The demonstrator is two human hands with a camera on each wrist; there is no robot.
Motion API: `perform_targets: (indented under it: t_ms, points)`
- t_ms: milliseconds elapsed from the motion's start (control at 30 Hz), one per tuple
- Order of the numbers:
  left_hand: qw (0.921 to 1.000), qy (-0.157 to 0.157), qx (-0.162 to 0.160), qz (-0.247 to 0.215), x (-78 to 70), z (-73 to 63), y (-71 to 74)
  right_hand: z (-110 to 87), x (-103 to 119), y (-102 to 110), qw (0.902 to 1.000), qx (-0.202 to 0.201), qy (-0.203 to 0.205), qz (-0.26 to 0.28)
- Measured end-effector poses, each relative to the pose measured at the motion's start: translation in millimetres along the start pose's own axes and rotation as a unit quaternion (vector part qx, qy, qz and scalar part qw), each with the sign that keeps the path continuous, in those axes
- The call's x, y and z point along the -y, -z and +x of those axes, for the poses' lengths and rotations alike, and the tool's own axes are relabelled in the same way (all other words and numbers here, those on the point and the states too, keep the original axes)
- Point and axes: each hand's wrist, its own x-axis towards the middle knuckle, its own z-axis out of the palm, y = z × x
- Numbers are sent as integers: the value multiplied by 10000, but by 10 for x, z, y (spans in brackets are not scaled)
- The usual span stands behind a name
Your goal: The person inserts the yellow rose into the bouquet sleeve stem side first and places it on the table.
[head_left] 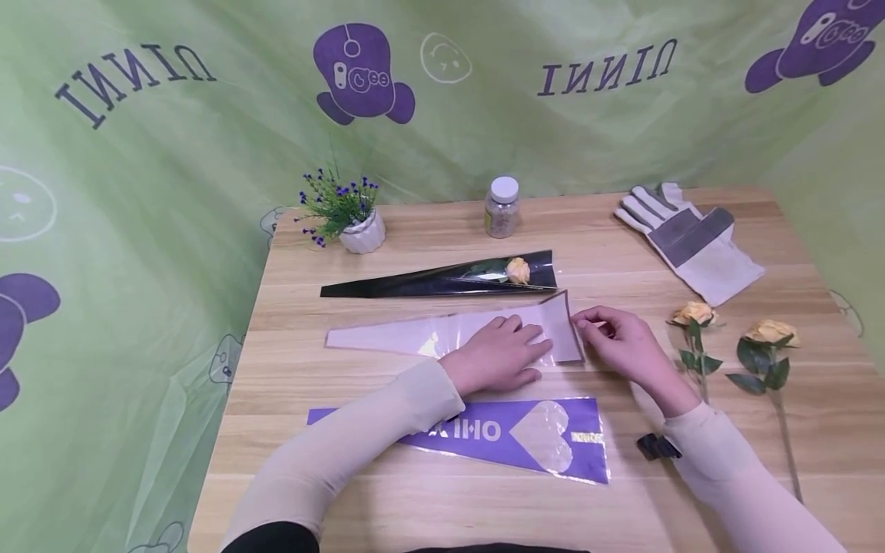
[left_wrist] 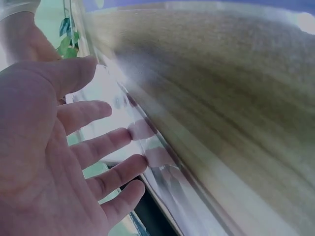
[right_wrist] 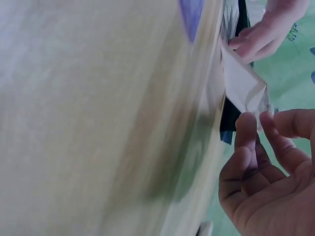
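Note:
A pale pink flower sleeve with a dark border lies across the middle of the table, its wide right end raised. My left hand rests on it with fingers spread; in the left wrist view those fingers are nearly straight against the clear film. At the sleeve's wide edge, my right hand pinches the rim between thumb and curled fingers. The right wrist view has this hand at the lifted white panel; the exact contact is small there.
Behind lies a black sleeve holding a peach rose. A purple sleeve lies in front. Two loose roses and a work glove are right. A jar and potted plant stand at the back.

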Motion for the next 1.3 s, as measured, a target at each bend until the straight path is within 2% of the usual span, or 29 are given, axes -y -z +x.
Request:
perform_targets:
  t_ms: [133,267,333,400,467,500,600,667,767,900,1167,1300]
  points:
    - [9998,-88,-50,180,-1,25,-14,-2,62,-52,9995,18,311,-46]
    - [9998,-105,-124,143,1,33,-28,5,105,-127,9967,-124,756,-280]
    - [9998,-82,-178,-66,14,38,-31,12,115,-154,9947,-214,930,-390]
    - [9981,10,-324,-533,37,57,-44,20,116,-168,9928,-284,1052,-489]
    - [9901,155,-566,-1274,78,93,-66,27,115,-172,9922,-288,1092,-520]
    - [9824,248,-712,-1710,102,118,-77,31,114,-171,9921,-275,1098,-531]
    - [9498,525,-1162,-2856,171,201,-105,35,113,-163,9928,-183,1073,-496]
    - [9301,712,-1334,-3347,200,245,-104,35,109,-159,9936,-104,1034,-433]
    - [9136,962,-1446,-3678,200,284,-86,32,98,-160,9947,1,988,-301]
    - [9034,1270,-1452,-3830,156,312,-65,32,64,-168,9958,116,889,-166]
    - [9018,1609,-1433,-3746,97,359,-51,23,16,-148,9966,339,750,38]
    - [8928,1711,-1431,-3914,124,362,-61,16,15,-120,9972,330,651,158]
